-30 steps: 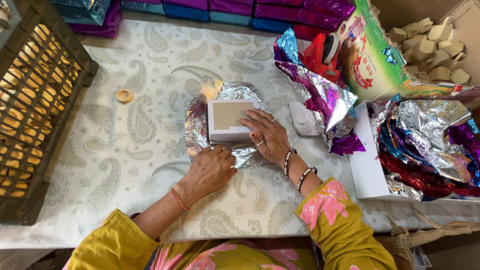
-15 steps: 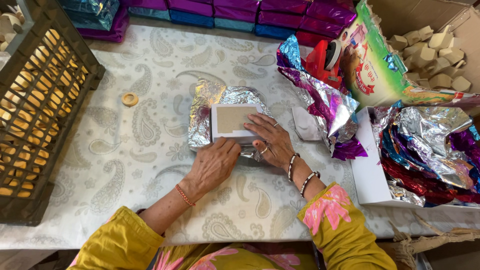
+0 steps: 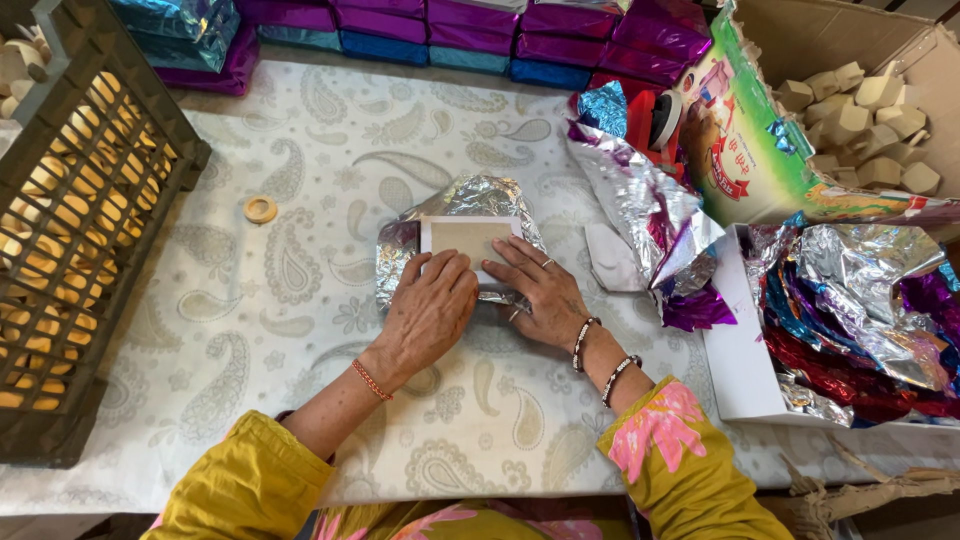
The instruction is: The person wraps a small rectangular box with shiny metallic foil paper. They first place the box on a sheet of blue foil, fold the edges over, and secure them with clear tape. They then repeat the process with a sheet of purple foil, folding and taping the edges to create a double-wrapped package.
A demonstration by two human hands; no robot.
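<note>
Both hands have slid nearer. My left hand [image 3: 432, 305] and right hand [image 3: 540, 290] press flat on the small beige cardboard box [image 3: 468, 240], mid-table on crinkly silver foil sheet [image 3: 455, 205]; light, stiff, tear-prone wrap, nothing clenched.

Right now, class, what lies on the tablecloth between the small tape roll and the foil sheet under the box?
Nothing: in the head view, only bare paisley tablecloth separates the tape roll from the foil sheet that both hands are folding around the box.
</note>
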